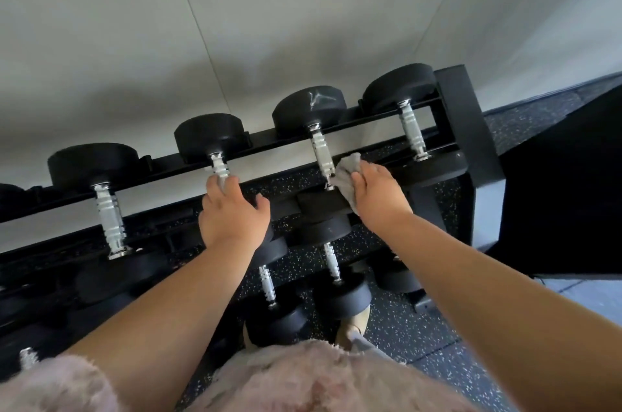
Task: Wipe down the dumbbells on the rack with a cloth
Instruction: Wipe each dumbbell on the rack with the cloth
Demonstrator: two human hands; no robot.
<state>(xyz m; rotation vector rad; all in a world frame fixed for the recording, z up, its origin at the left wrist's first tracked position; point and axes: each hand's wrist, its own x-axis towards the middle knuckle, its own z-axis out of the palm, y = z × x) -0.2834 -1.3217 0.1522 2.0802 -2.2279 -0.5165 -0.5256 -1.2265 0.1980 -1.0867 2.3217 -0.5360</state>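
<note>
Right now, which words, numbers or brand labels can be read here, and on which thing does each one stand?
No text can be read anywhere.
Streaked dumbbell, next to the cloth: a pale streak on its far head, a sheen or a worn mark, not legible.
Gripped dumbbell in the left hand, rack, cloth: no lettering shows.

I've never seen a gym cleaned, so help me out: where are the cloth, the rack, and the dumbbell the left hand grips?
cloth (346, 172): head view, on the bunched grey fabric.
rack (466, 129): head view, on its upright end post.
dumbbell (219, 167): head view, on its ribbed metal handle.
</note>
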